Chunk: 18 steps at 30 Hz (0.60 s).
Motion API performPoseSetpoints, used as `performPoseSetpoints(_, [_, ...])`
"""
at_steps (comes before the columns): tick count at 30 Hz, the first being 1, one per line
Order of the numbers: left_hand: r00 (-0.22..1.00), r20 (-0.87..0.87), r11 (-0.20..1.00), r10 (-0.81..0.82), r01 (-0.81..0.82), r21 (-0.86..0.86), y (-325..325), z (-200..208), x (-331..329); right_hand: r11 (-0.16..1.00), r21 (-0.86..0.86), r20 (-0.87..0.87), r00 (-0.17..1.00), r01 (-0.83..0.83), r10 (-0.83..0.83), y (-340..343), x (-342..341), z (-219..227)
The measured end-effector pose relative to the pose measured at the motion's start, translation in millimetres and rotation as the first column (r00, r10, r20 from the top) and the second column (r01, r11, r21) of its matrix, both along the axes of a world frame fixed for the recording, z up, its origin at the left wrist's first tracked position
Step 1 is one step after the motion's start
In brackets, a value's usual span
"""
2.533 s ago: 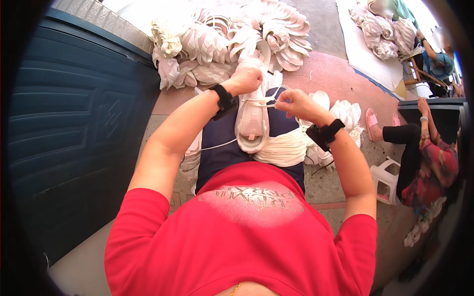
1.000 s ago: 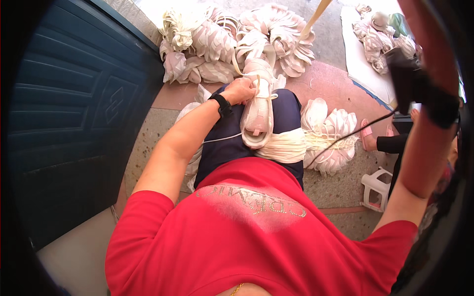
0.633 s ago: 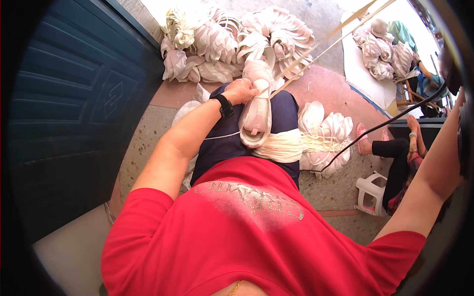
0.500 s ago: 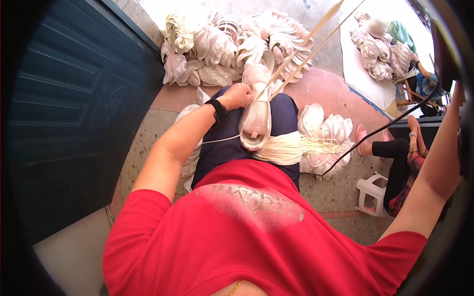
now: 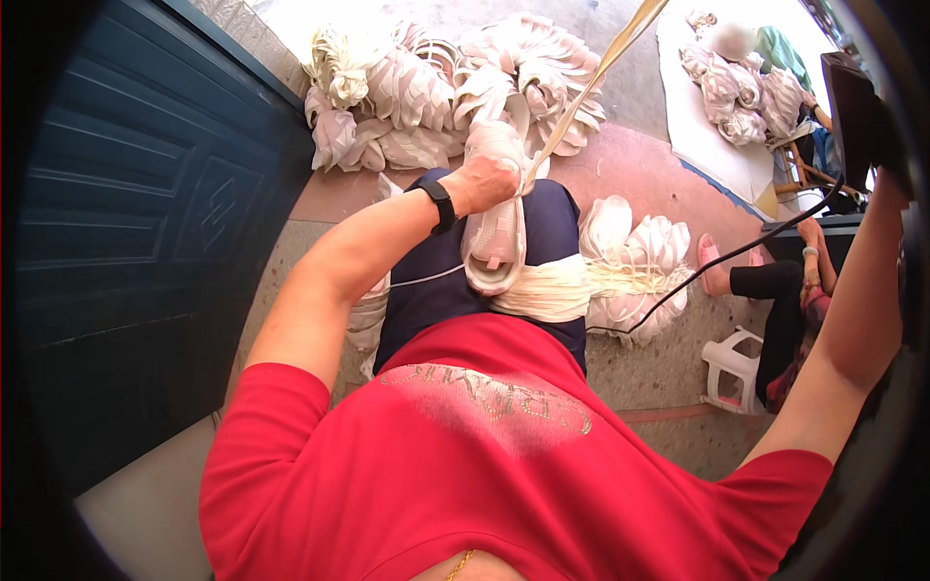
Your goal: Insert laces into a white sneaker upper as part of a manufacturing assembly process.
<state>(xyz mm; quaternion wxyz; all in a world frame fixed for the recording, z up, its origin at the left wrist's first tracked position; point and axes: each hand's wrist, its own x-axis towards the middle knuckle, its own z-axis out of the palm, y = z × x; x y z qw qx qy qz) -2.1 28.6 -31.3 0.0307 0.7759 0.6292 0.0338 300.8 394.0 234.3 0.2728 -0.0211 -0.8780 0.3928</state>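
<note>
A pale pink-and-white shoe upper lies along my thighs, its rounded end with a pink tab toward my body. My left hand, with a black band on its wrist, is closed over the upper's middle; its fingertips are partly hidden. From beside that hand a cream shoelace runs taut up and to the right, out of the picture. My right forearm reaches up along the right side, and its hand is lost beyond the dark rim. Across my right thigh rests a bundle of cream laces.
Heaped shoe uppers lie ahead on the floor, with more uppers beside my right leg. A black cable crosses at right. Near a white stool sits another person; a blue door stands at left.
My left hand has moved from the upper's left edge onto its middle and closed over it. The two separate taut lace strands now run close together.
</note>
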Motion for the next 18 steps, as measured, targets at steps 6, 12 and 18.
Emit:
performPoseSetpoints(6, [0.978, 0.168, 0.971, 0.124, -0.085, -0.222, 9, 2, -16, 0.999, -0.026, -0.048, 0.999, 0.019, -0.02, -73, -37, -7])
performPoseSetpoints(12, [0.96, 0.269, 0.99, 0.077, -0.042, -0.132, 21, -14, 9, 0.993, -0.002, -0.082, 0.989, 0.122, -0.122, -54, -10, 8])
performPoseSetpoints(18, [0.979, 0.147, 0.974, 0.141, -0.111, -0.195, 19, -6, 32, 0.983, 0.003, -0.132, 0.974, 0.185, -0.183, -12, -14, 11])
